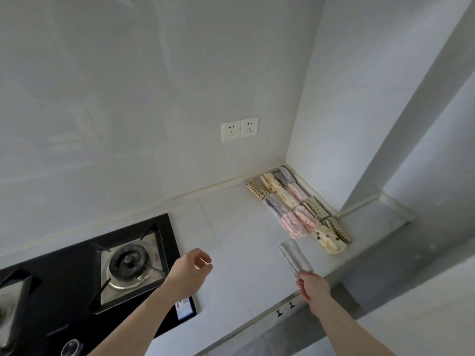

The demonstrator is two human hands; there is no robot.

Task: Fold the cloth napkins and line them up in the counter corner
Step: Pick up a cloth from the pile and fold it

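Right hand (312, 285) pinches a folded grey napkin (295, 256) by its near end, above the counter (231, 253). Left hand (191, 267) loosely curled, empty, fingertips partly hidden. Folded napkins (299, 210) rowed in the corner at 1 o'clock. Stove (108, 273) cut off at 8 o'clock.

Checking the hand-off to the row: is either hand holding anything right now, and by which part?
The right hand pinches a folded grey napkin by its near end, the rest pointing toward the napkin row. The left hand holds nothing.
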